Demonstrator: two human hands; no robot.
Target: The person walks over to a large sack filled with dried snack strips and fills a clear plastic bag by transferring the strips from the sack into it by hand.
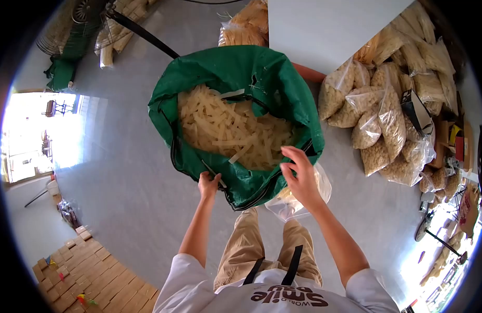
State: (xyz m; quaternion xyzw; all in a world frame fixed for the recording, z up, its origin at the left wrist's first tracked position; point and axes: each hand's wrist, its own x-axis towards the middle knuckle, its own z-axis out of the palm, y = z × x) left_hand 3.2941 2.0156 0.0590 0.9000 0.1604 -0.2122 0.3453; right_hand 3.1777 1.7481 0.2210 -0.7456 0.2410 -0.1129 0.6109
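Observation:
A big green bag (225, 68) stands in front of me with its mouth wide. Inside lies a heap of pale, translucent flat strips (220, 125). My left hand (208, 185) is closed on the near left part of the bag's rim, beside a thin whitish piece that I cannot identify. At the near right of the mouth, my right hand (302, 176) is open, its thumb and fingers apart by the rim and the strips. Below that hand, a clear plastic bag (320, 182) shows partly, with pale contents; the green bag hides the rest.
Several clear bags of pale pieces (363, 107) are piled at the right. A white panel (324, 31) stands at the back, a fan (76, 26) at the far left. Stacked cardboard-coloured boxes (100, 276) fill the lower left. Grey floor (116, 182) surrounds the green bag.

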